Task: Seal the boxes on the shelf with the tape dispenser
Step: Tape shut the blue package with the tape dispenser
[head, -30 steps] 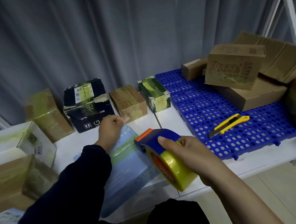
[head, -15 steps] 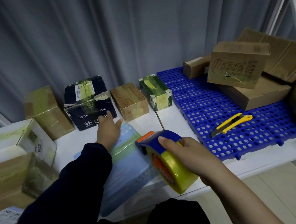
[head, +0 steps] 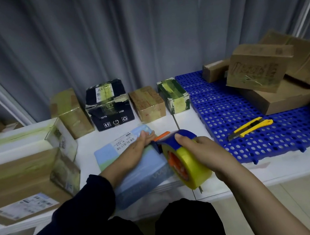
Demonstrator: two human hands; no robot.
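Dispenser (head: 186,164) at the box (head: 149,167).
My right hand (head: 202,150) grips it; my left hand (head: 133,153) lies flat (fingers straight) on top.

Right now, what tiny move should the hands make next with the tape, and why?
Probably press the front of the tape dispenser down onto the light blue box and pull it toward the body. The left hand lies flat on the box top, steadying it, and the right hand grips the dispenser with its front beside that hand.

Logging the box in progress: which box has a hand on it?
The flat light-blue box with the barcode label: the left hand rests on it. No other is touched.
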